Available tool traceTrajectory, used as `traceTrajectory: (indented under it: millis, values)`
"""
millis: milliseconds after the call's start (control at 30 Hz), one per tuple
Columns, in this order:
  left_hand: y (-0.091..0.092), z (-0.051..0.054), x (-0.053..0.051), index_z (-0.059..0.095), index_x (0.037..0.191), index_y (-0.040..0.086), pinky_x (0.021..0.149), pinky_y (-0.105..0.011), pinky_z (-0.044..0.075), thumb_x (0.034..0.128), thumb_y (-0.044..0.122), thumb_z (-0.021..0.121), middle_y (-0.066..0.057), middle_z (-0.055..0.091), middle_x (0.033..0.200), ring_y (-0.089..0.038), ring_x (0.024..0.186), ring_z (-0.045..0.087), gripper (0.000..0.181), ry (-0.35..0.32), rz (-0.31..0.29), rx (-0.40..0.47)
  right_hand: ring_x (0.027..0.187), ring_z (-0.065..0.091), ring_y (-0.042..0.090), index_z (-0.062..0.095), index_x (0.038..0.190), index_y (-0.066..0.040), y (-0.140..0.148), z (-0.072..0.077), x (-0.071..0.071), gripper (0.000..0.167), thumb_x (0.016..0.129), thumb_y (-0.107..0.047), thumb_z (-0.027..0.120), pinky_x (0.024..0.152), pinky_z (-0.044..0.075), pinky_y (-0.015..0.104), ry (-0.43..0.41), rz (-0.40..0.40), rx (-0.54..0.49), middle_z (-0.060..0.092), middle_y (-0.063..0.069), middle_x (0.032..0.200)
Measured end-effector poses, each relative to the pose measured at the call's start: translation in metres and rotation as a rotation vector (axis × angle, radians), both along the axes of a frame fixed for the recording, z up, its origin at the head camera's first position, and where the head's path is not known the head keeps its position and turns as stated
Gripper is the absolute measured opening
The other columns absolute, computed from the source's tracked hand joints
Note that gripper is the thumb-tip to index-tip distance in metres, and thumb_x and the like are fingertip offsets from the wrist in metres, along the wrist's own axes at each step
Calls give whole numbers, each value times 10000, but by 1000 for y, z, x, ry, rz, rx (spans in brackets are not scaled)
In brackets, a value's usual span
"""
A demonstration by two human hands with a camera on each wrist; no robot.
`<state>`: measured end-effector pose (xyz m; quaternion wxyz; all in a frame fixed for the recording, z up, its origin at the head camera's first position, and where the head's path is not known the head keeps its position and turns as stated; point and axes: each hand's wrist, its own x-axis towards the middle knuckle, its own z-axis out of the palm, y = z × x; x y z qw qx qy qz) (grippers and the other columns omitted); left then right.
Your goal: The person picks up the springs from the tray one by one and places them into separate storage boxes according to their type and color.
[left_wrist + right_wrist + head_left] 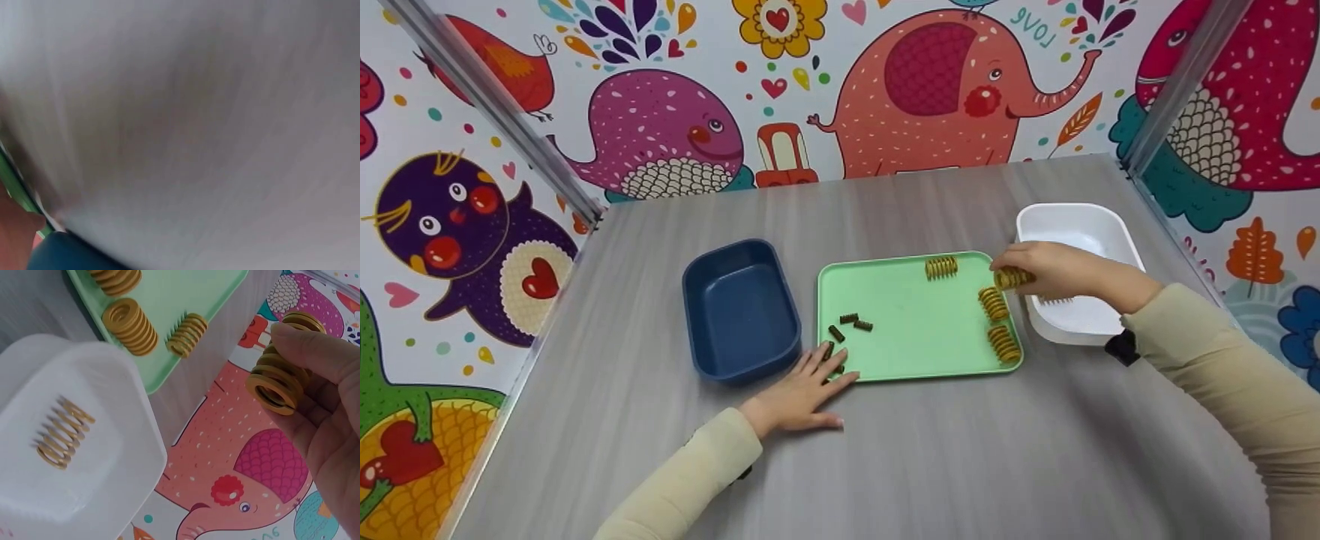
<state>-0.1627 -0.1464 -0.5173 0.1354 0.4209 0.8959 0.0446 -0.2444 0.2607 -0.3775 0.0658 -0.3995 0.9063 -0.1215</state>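
Note:
Between the fingers and thumb of my right hand (1057,268) is a thick yellow coil spring (278,377), gripped over the near-left side of the white bin and the tray's right edge. One thinner yellow spring (64,433) lies in the white bin (140,439). The green tray (907,315) carries two thick yellow springs (1003,345) along its right side and a slimmer one (941,268) at the back. My left hand (802,394) rests with spread fingers across the tray's front-left corner, partly covering several small dark springs (849,319).
A dark blue bin (742,315) stands left of the tray, close to my left hand. The grey table (840,465) is bounded by printed panels (780,82) and metal posts (502,112). The left wrist view is mostly blurred tabletop.

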Motion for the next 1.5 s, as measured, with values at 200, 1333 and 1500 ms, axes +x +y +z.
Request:
traceTrajectory:
  millis: [200, 1333, 1500]
  values:
    - [0, 0, 0, 178, 1478, 248, 1107, -506, 80, 872, 601, 420, -94, 10, 1544, -349, 1394, -56, 742, 13, 0, -12, 903, 588, 226, 618, 1103, -18, 13, 2, -9, 397, 727, -8, 743, 807, 508, 411, -46, -46, 9, 634, 106, 994]
    - [1, 2, 2, 190, 1477, 235, 1102, -514, 97, 874, 587, 435, -106, 22, 1542, -354, 1395, -43, 740, 9, 2, -4, 846, 530, 278, 586, 1085, 86, 91, -47, -59, 363, 734, 111, 672, 820, 475, 492, -247, -302, 20, 610, 205, 973]
    - [1, 2, 2, 187, 1477, 242, 1103, -512, 101, 872, 594, 431, -106, 21, 1542, -354, 1395, -43, 741, 17, 4, -13, 870, 526, 321, 579, 1070, 91, 96, -58, -59, 362, 719, 117, 663, 830, 447, 522, -260, -353, 71, 596, 236, 974]
